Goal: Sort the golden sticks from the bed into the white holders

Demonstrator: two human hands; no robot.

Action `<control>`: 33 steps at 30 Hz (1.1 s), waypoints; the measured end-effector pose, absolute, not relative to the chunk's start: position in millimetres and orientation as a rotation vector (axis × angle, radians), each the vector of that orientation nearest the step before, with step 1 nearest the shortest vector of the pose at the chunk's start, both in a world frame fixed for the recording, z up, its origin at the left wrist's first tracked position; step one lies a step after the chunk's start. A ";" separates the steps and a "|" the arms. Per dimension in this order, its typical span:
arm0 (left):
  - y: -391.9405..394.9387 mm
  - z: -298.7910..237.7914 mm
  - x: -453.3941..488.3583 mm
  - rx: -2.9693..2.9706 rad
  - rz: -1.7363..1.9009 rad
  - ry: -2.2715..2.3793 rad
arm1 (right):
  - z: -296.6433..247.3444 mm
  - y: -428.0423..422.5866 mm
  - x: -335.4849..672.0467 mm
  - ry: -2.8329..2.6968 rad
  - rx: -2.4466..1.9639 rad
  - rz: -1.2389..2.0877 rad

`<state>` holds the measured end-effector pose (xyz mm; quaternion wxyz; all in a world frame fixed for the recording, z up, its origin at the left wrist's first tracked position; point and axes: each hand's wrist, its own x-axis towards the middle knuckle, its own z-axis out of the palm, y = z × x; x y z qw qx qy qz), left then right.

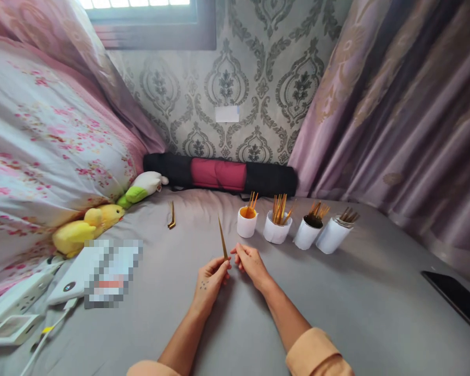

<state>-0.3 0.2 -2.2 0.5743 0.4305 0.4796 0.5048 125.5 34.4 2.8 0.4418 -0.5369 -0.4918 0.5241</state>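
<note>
My left hand (211, 279) pinches a slim gold pair of tweezers (222, 239) near its wider lower end, with the fine point facing up and away. Close by on the right, my right hand (253, 263) has its thumb and index finger drawn together, its other fingers curled. Anything between those fingertips is too small to make out. A gold tool with a bent end (172, 215) lies on the grey sheet (196, 209), beyond my left hand. Ahead of my right hand stands a white cup (246, 224) with a few orange-brown sticks in it.
Right of that cup are three more white holders: one upright with many sticks (277, 232), a tilted one (307, 235) and another tilted one (334, 236). A phone (458, 300) lies far right. Plush toys (90, 227), a power bank (76, 277) and a power strip (19, 297) are left.
</note>
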 end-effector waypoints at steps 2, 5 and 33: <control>-0.4 -0.7 -0.9 1.030 1.173 1.115 | 8.7 35.5 125.8 -1.211 -1.315 1.370; -0.9 2.5 -1.0 1.024 1.165 1.117 | 15.5 40.2 126.6 -1.218 -1.279 1.469; -1.3 2.2 3.7 1.029 1.023 1.098 | 32.7 60.5 131.0 -1.422 -1.334 1.470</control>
